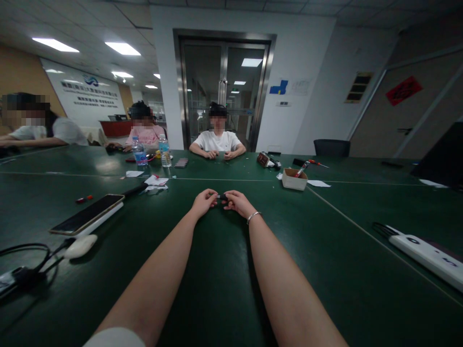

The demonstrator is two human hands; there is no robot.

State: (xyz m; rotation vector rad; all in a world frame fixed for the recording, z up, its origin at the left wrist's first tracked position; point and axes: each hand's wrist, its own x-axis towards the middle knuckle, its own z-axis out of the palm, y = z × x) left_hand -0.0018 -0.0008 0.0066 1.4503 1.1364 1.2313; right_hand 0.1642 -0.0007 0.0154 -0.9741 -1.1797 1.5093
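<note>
Over the middle of the green table (220, 250), my left hand (203, 202) and my right hand (238, 202) meet at the fingertips. Between them is a small black object with a silvery end (223, 197), too small to name with certainty. My left fingers pinch its silvery end on the left. The black part sits in the closed fingers of my right hand, which hide some of it. A silver bracelet (253, 218) circles my right wrist.
Left lie a phone (88, 214) on a white block, black cables (32, 250) and a white oval piece (81, 246). Two water bottles (165, 152) stand farther back. A small box (294, 179) and a white power strip (427, 253) are right. Three people sit around the table.
</note>
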